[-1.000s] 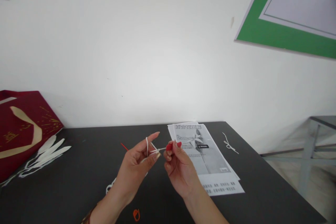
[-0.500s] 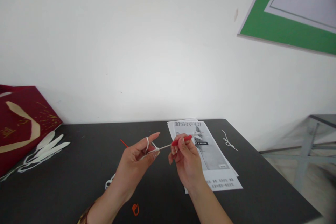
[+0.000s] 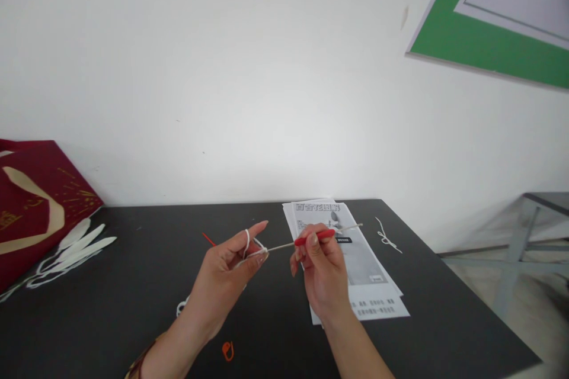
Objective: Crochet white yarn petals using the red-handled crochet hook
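My left hand (image 3: 233, 275) pinches a small piece of white yarn (image 3: 255, 253) between thumb and fingers, and a strand loops round its raised index finger. In my right hand (image 3: 323, 269) is a crochet hook (image 3: 315, 237) with a red grip, held like a pen. The hook's thin metal shaft reaches left to the yarn at my left fingertips; its other metal end points up to the right. Whether the tip sits inside a loop is too small to tell. An orange stitch marker (image 3: 228, 351) lies on the table below my left hand.
Printed sheets (image 3: 364, 272) lie on the black table (image 3: 146, 284) under my right hand. A tied white string (image 3: 387, 240) is right of them. White crocheted leaf-shaped pieces (image 3: 84, 247) and a dark red bag (image 3: 31, 201) are at left. A red stick (image 3: 208, 239) shows behind my left hand.
My right hand has shifted slightly right with the crochet hook, drawing more of its shaft away from my left fingers. The hook's far metal end now shows. My left hand stays nearly in place.
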Action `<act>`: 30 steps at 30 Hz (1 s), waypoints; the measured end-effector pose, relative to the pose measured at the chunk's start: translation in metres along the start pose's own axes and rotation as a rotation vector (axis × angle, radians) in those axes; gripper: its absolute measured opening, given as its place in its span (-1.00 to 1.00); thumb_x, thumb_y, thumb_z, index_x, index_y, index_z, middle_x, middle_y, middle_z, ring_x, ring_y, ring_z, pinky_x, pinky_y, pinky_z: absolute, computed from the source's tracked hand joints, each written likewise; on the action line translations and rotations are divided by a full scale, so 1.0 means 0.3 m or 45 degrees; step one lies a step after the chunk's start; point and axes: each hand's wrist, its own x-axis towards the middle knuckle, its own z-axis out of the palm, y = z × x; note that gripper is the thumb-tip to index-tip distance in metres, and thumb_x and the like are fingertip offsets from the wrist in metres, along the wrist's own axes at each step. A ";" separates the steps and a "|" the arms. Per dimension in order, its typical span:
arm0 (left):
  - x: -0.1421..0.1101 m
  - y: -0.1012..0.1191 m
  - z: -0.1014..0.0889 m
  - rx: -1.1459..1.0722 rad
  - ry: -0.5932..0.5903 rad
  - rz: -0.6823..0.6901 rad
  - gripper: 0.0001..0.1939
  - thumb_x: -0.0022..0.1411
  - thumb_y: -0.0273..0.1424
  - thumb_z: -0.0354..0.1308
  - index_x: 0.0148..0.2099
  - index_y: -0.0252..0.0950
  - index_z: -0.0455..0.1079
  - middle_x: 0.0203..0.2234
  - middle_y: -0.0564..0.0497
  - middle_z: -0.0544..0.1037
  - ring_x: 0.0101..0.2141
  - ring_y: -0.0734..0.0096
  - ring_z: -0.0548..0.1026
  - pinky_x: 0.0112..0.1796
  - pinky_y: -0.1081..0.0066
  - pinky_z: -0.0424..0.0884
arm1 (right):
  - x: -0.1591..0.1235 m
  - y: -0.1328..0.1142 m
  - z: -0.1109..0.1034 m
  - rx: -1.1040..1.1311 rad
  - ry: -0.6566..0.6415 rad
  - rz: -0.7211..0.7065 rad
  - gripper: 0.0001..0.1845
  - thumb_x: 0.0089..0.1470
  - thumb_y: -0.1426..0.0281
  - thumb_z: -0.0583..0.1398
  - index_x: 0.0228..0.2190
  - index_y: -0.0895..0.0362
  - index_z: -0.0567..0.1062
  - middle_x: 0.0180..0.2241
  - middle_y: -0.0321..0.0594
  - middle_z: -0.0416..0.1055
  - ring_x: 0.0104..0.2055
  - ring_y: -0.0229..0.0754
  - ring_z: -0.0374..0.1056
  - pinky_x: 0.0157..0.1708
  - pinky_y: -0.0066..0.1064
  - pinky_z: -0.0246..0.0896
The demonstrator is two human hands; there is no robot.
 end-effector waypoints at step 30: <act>0.004 -0.012 0.008 0.388 0.044 0.279 -0.59 0.14 -0.36 0.24 0.07 -0.25 0.51 -0.50 0.08 0.35 -0.47 0.47 0.33 -0.52 0.53 0.19 | -0.069 -0.014 -0.028 -0.730 -0.254 -0.646 -0.80 0.17 0.53 0.18 -0.28 -0.01 0.55 -0.43 -0.23 0.44 -0.39 -0.14 0.35 -0.40 -0.31 0.24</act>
